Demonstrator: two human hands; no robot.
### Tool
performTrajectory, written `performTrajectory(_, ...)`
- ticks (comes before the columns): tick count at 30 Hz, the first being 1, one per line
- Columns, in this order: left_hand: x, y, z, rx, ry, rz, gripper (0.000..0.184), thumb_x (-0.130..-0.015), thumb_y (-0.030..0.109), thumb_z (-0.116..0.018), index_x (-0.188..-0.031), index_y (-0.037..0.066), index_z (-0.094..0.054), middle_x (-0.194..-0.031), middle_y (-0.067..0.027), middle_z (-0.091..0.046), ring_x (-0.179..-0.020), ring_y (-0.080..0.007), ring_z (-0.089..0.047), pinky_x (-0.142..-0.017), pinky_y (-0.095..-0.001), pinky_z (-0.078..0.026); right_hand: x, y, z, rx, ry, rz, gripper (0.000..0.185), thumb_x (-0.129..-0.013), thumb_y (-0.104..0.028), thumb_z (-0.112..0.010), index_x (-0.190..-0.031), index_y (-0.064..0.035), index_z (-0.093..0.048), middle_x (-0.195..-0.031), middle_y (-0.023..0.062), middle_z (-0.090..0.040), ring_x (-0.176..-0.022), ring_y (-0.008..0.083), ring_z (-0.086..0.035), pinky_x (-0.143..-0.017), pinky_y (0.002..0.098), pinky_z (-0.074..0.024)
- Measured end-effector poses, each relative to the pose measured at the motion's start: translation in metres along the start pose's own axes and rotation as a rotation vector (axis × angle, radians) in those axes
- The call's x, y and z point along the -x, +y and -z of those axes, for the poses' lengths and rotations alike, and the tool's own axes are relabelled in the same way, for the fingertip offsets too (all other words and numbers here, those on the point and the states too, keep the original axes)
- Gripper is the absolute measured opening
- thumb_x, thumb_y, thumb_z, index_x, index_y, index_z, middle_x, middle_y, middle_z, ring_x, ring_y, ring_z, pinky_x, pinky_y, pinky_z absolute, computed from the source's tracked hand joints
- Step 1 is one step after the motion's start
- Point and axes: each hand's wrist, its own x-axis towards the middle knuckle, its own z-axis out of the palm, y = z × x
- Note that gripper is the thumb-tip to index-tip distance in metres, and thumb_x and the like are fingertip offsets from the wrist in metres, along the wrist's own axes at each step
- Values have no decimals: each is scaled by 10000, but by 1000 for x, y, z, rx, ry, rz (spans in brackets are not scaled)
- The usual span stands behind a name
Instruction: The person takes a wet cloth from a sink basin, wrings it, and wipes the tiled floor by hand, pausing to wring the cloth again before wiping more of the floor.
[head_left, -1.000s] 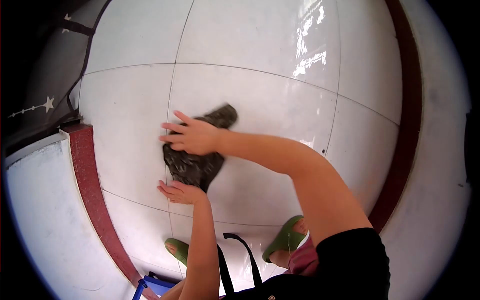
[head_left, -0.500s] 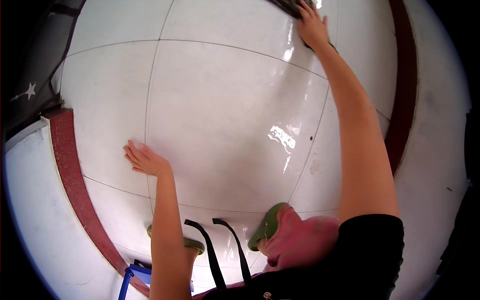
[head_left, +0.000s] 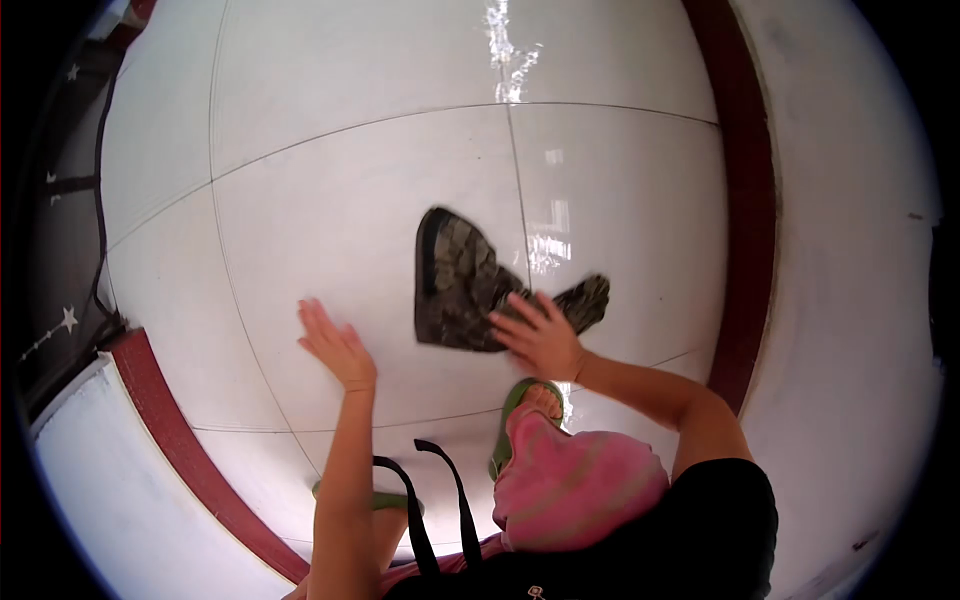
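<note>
A camouflage-patterned cloth [head_left: 460, 275] lies bunched on the white tiled floor [head_left: 340, 210], wide at its left end and narrowing to the right. My right hand [head_left: 538, 338] rests on the cloth's lower edge, fingers spread and flat, with no grasp visible. To the left, my left hand [head_left: 338, 345] is open with fingers stretched out, apart from the cloth. Whether its palm touches the tiles I cannot tell.
Dark red skirting runs along the right wall [head_left: 850, 250] and the lower left wall [head_left: 90, 470]. A dark hanging with white stars [head_left: 68, 318] is at the left. Green slippers [head_left: 510, 430] are on my feet, and two black straps [head_left: 462, 500] dangle before me.
My right hand has come back from the far upper right toward my body, and the cloth is now near the middle of the view. My left hand has shifted slightly right and stays open.
</note>
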Motion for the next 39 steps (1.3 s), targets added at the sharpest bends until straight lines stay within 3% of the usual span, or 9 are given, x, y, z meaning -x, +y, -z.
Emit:
performTrajectory(5, 14, 85, -5, 192, -222, -260, 599, -987, 369, -327, -1482, 37, -270, -1564, -194, -180, -1438, -359, -192, -1126, -588, -7, -60, -23, 0, -59, 70, -93, 692, -706, -355, -719, -1356, -255, -503, -1359, 84, -416, -1403, 356, -214, -1053, 703, -192)
performTrajectory(9, -2, 92, -10, 190, -211, -276, 600, -984, 360, -331, -1492, 53, -249, -1572, -190, -151, -1438, -348, -191, -1119, -603, -6, -139, 61, 28, 83, 424, -303, 572, -765, -283, -654, -1318, -174, -557, -1538, 51, -281, -1428, 349, -183, -1105, 629, -187)
performTrajectory(18, -24, 42, 0, 25, -269, -185, 594, -1002, 366, -331, -1514, 95, -196, -1586, -158, -119, -1459, -323, -134, -1100, -636, -4, 15, 244, 44, 350, 397, -1539, 635, -913, -411, -419, -1464, -99, -365, -1600, 57, -105, -1457, 342, -98, -1081, 693, -116)
performTrajectory(24, 4, 15, -6, -231, -228, -417, 576, -988, 314, -380, -1508, 114, -237, -1589, -130, -135, -1464, -333, -108, -1117, -609, -29, 248, 125, -43, 259, 70, -2082, 660, -948, -457, -356, -1486, -77, -318, -1604, -53, -27, -1466, 275, -81, -1076, 688, -155)
performTrajectory(28, 6, 16, -5, -199, -216, -410, 569, -992, 335, -364, -1511, 133, -248, -1589, -124, -145, -1464, -331, -117, -1107, -620, -62, 338, -11, -107, 26, 195, -2517, 634, -926, -402, -414, -1448, -44, -383, -1583, -49, -130, -1425, 285, -187, -1102, 616, -225)
performTrajectory(30, 5, 14, -6, -192, -220, -413, 568, -995, 339, -350, -1510, 121, -245, -1585, -140, -149, -1464, -334, -114, -1108, -618, -50, 398, -54, -175, 201, 384, -2547, 579, -908, -353, -457, -1381, -19, -473, -1526, 15, -297, -1333, 322, -328, -1068, 414, -365)
performTrajectory(34, 5, 3, 5, -81, -244, -426, 573, -997, 343, -339, -1509, 105, -238, -1585, -155, -133, -1461, -335, -122, -1112, -613, -39, 371, -63, -115, -10, 324, -2590, 504, -928, -287, -432, -1299, 41, -525, -1412, 215, -409, -1233, 364, -460, -994, 454, -426)
performTrajectory(36, 13, -1, 20, -14, -324, -359, 587, -994, 354, -346, -1501, 83, -227, -1583, -172, -108, -1459, -352, -103, -1112, -620, -16, 356, -41, -87, 197, 1020, -2228, 492, -931, -264, -425, -1287, 62, -521, -1367, 270, -432, -1188, 392, -495, -978, 466, -438)
performTrajectory(39, 39, -20, 38, -103, -282, -220, 604, -981, 355, -372, -1505, 98, -214, -1583, -183, -83, -1460, -355, -92, -1090, -658, -8, 301, 18, -27, 218, 1186, -1908, 511, -957, -316, -428, -1291, 61, -516, -1376, 249, -428, -1175, 396, -503, -962, 447, -454)
